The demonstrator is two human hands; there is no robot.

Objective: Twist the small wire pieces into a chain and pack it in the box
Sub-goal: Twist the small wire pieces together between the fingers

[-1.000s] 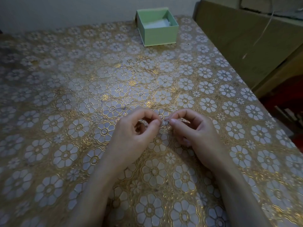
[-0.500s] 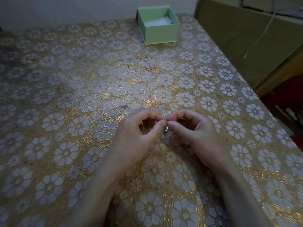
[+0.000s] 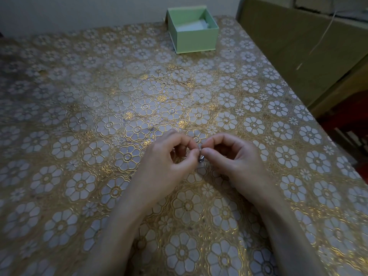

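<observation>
Silvery wire piece [image 3: 200, 158] pinched between left hand [image 3: 171, 162] and right hand [image 3: 237, 162] fingertips.

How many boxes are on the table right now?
1: the green box stands open at the table's far edge, well beyond both hands; none other shows.

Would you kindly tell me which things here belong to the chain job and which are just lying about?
Job:
wire piece, pinched by left hand and right hand
green box, open

Lying about:
cardboard panel
flowered tablecloth
</observation>
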